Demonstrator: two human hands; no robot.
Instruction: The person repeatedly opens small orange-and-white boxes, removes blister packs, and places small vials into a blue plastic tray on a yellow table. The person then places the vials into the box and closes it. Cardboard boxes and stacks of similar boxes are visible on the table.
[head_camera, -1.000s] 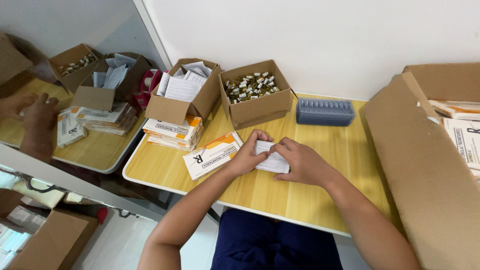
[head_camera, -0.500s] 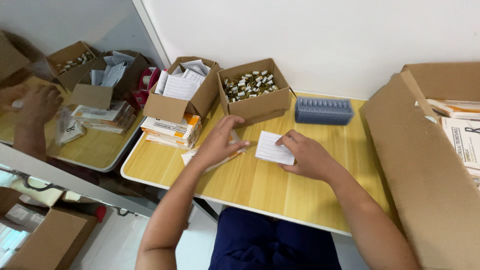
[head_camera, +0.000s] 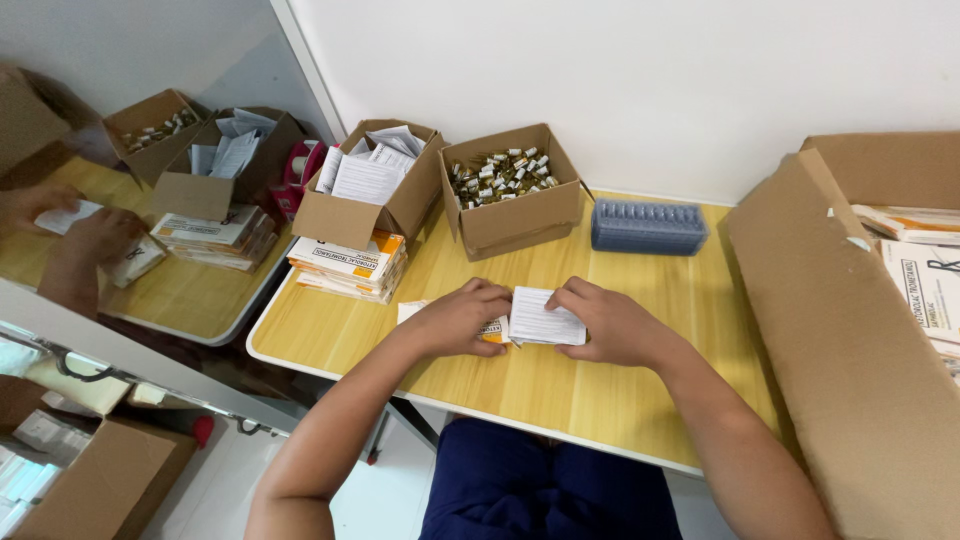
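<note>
My right hand holds a folded white paper leaflet flat on the wooden table. My left hand rests on a flat white-and-orange carton lying just left of the leaflet, its fingers curled over the carton. Behind the hands stand a cardboard box of small brown vials and a cardboard box of folded leaflets. A stack of flat cartons lies in front of the leaflet box.
A blue plastic tray stack sits at the back. A large cardboard box with more cartons stands at the right. A mirror on the left repeats the scene. Another cardboard box is on the floor.
My left hand reached out to the carton stack, then came back with a flat carton to lie beside the leaflet. My right hand stayed on the leaflet.
</note>
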